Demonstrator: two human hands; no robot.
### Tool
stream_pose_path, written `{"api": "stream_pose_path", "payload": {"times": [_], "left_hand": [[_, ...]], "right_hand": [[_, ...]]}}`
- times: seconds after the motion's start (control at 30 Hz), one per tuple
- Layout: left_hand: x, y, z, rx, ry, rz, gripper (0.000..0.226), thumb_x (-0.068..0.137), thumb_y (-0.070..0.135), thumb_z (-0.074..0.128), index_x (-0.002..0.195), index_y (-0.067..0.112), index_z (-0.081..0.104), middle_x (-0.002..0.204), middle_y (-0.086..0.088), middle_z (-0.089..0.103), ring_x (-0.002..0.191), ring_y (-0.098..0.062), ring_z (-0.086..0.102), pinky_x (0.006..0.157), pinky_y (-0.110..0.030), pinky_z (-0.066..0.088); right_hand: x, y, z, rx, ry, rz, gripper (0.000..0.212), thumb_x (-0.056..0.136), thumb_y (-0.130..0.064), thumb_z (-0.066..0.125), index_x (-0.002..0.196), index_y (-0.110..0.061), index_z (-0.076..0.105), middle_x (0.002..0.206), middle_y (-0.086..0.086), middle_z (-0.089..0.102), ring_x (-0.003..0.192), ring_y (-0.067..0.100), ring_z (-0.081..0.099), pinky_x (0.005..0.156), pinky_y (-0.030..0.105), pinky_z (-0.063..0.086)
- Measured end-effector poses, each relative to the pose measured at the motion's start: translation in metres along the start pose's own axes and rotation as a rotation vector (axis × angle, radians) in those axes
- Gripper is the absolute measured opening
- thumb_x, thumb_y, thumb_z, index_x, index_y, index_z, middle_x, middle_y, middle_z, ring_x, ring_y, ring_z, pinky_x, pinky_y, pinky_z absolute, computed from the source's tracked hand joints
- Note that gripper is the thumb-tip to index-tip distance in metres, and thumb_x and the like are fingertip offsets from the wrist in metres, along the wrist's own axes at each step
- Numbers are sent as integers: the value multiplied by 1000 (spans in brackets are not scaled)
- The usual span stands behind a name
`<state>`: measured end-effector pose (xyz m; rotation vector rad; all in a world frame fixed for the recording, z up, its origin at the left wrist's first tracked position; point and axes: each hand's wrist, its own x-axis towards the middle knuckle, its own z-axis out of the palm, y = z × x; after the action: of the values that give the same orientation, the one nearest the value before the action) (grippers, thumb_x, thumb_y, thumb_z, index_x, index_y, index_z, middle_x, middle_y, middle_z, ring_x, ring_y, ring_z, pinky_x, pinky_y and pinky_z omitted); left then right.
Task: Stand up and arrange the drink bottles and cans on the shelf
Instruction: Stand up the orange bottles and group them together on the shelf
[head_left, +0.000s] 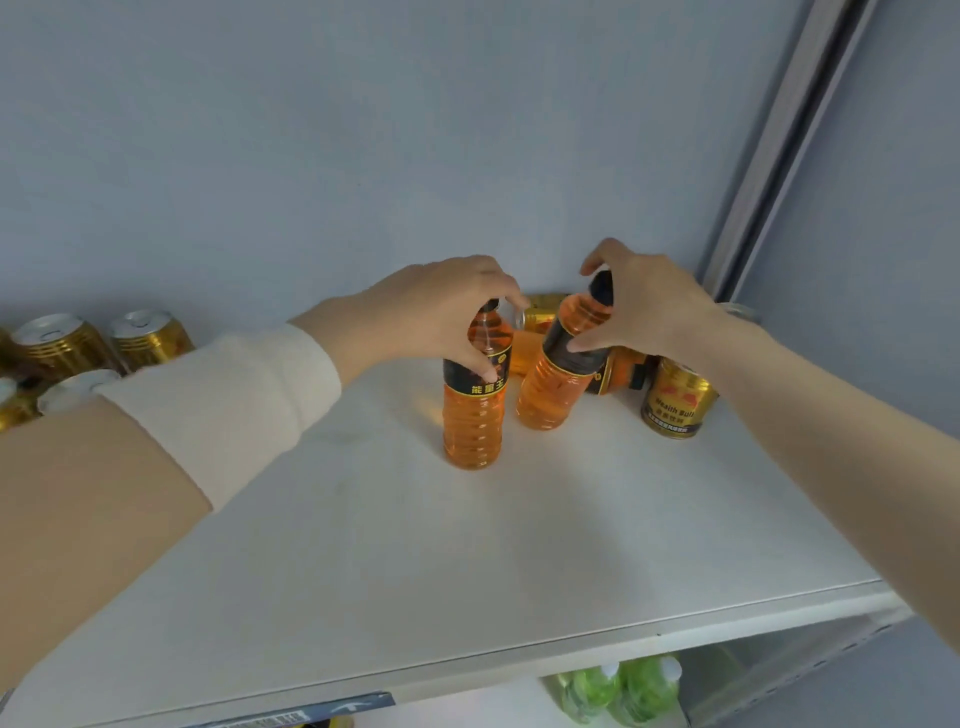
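Two orange drink bottles with black labels are on the white shelf (467, 545). My left hand (415, 317) grips the neck of the left bottle (474, 415), which stands upright. My right hand (649, 306) holds the top of the right bottle (550, 384), which tilts to the right with its base on the shelf. Behind them another orange bottle (621, 371) lies on its side, partly hidden. A gold can (672, 402) stands at the right, and another gold can (540, 312) lies at the back.
Several gold cans (57, 345) stand grouped at the shelf's left end. The grey wall is close behind, and a metal upright (769, 166) rises at the right. Green bottles (623, 691) stand on the shelf below.
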<state>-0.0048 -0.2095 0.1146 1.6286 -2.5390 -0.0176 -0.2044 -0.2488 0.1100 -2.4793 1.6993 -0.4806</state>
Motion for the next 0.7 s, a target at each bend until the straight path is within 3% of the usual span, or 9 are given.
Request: {"api": "stream_pose_path", "payload": {"times": [0.17,0.27,0.37,0.43,0.6,0.7], "left_hand": [[-16,-3,36,-639,293,-253,98,66,23,82,144,29,23,143,2,41,129,-15,43,102,-27,37],[-23,1,68,-946,381,-419,103,65,27,83,145,29,19,143,1,42,128,-17,45,108,-38,38],[-28,9,90,-1045,477,-477,98,57,35,82,141,23,32,135,3,51,123,-16,51,106,-41,41],[-28,15,99,-1104,547,-495,79,62,26,84,129,22,42,123,8,57,116,-11,54,104,-37,43],[-23,21,103,-1118,667,-568,59,66,17,82,114,28,50,108,13,61,107,-11,59,95,-30,46],[-21,20,99,-1096,693,-611,55,67,15,81,112,26,52,108,8,63,107,-14,61,95,-33,48]], "right_hand": [[12,7,28,373,65,-23,69,69,-31,79,126,-15,43,123,3,57,102,13,51,80,23,39],[13,9,50,535,118,-15,67,73,-26,76,129,-16,43,128,0,56,105,6,48,84,19,39],[8,15,71,709,143,-18,76,70,-22,79,135,-18,39,130,-2,53,110,5,48,89,18,43],[3,25,90,809,118,24,82,68,-20,80,137,-18,37,129,-3,53,117,9,49,97,25,43],[-2,34,127,875,-1,112,72,71,-24,78,133,-16,45,130,2,58,120,19,54,102,40,44],[1,28,128,847,65,125,62,68,-26,80,123,-16,54,121,1,61,110,17,57,97,37,46]]}}
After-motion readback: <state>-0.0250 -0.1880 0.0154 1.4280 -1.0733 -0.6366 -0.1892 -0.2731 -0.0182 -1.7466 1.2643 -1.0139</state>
